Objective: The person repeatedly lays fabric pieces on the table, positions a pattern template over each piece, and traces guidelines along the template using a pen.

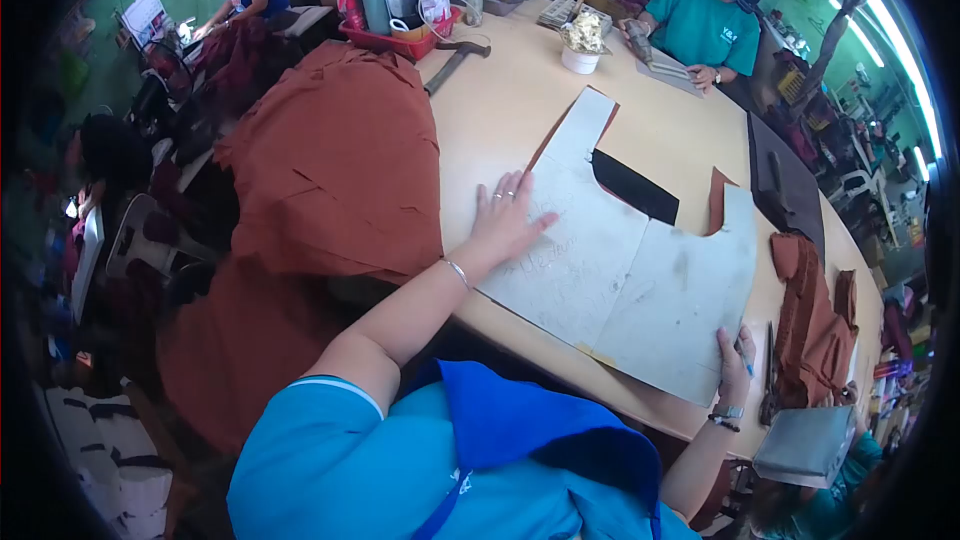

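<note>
Pale grey, vest-shaped card pattern [660,270] with handwriting on it; we find it flat on the pale wood-toned table [480,140], at the near edge, rust-brown cloth showing at its upper borders; our left hand [508,218] rests on its left side, fingers spread apart; our right hand [735,365], at its lower right edge, is curled on a slim blue pen [748,369]; we record a large rust-brown fabric heap [340,160] leftward and a dark-headed hammer [462,52] beyond.

Beyond the left fingers [526,185] sit 1 hammer [453,63], 1 red basket [398,44] holding 1 turquoise bottle [373,4], and, rightward, 1 white tub [580,62].
</note>
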{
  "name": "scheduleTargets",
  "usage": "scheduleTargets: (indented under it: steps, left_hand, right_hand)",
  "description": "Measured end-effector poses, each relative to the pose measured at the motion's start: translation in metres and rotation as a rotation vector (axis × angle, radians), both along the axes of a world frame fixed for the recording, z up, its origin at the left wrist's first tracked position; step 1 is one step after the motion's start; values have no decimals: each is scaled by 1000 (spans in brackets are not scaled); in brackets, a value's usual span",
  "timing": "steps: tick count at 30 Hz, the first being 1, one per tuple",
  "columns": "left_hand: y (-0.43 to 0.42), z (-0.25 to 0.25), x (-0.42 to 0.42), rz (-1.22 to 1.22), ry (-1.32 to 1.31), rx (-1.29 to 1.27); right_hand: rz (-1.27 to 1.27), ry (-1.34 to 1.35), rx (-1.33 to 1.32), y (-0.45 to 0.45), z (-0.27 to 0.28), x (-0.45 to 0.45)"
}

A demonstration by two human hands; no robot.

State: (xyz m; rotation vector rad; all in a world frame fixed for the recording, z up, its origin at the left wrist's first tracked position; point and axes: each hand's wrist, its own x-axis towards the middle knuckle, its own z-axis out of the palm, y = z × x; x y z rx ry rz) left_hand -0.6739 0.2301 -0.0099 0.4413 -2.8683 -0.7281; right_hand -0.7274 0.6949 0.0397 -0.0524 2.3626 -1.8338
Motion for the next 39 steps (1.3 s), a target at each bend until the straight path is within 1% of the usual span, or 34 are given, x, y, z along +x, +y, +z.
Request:
scheduleTargets:
  steps: [3, 5, 7, 9, 10, 13, 14, 17, 18, 19, 20, 21, 22, 23, 24, 25, 26, 27, 28, 29, 30, 31, 32, 33, 34, 35, 36, 37, 39]
  left_hand:
    - [1, -11, -6, 209, 2, -77]
    - [6, -2, -4, 214, -46, -143]
    - [10, 3, -2, 207, -80, -169]
    - [10, 6, -2, 190, -92, -159]
    - [11, 3, -2, 205, 6, -142]
    - [6, 9, -6, 134, -24, 2]
    - [8, 11, -6, 139, 59, -67]
    - [-1, 22, -15, 197, 102, 397]
    - [-6, 22, -17, 271, 202, 491]
    - [-21, 17, -21, 269, 322, 575]
    - [-41, 11, -23, 274, 441, 655]
    - [-54, 14, -21, 323, 731, 748]
    - [-74, 37, -1, 316, 796, 780]
    - [-95, 57, 19, 374, 885, 833]
    - [-119, 69, 40, 519, 912, 774]
    - [-142, 80, 70, 574, 937, 680]
    - [-197, 60, 96, 704, 1007, 623]
    - [-228, 61, 133, 946, 992, 544]
    - [-244, 76, 184, 962, 893, 445]
    - [-238, 93, 217, 930, 990, 481]
    - [-285, 66, 268, 994, 1017, 370]
    - [-296, 69, 314, 1208, 957, 168]
    - [-310, 61, 365, 1112, 1235, 385]
    - [-297, 67, 400, 1217, 1206, 352]
    - [-289, 63, 435, 1282, 1252, 362]
    - [-290, 48, 476, 1262, 1294, 366]
    - [-306, 18, 537, 1432, 1126, 175]
    - [-286, 15, 556, 1405, 1107, 150]
    - [-238, 15, 572, 1572, 1000, 55]
  right_hand:
    - [-160, 367, 73, 3, 22, 18]
    - [-258, 366, 186, 37, 23, 23]
    - [-270, 423, -92, 64, 21, 24]
    - [-411, 423, -109, 82, 26, 28]
    - [-480, 423, -122, 87, 29, 28]
    - [-658, 463, 26, 108, 23, 17]
    - [-694, 404, -25, 110, 20, 16]
    - [-832, 744, 409, 111, -4, -7]
    - [-779, 717, 199, 105, -9, -15]
    - [-713, 674, -7, 96, -13, -25]
    - [-611, 614, -119, 80, -19, -31]
    - [-518, 542, -226, 63, -25, -36]
    - [-398, 474, -245, 35, -30, -29]
    - [-285, 407, -262, 16, -36, -26]
    - [-93, 611, 359, 11, -54, -27]
    - [-34, 566, 444, -1, -54, -26]
    - [18, 523, 529, -21, -50, -19]
    - [64, 481, 610, -40, -45, -10]
    - [73, 516, 618, -54, -41, -2]
    - [96, 475, 617, -54, -43, -4]
    - [117, 433, 617, -52, -46, -6]
    - [136, 392, 616, -51, -49, -8]
    - [137, 409, 626, -52, -50, -9]
    - [135, 425, 639, -52, -50, -8]
    - [129, 441, 651, -51, -50, -8]
    - [129, 445, 654, -51, -50, -7]
    - [127, 451, 655, -52, -49, -6]
    - [121, 457, 656, -53, -49, -5]
    - [123, 460, 663, -52, -49, -8]
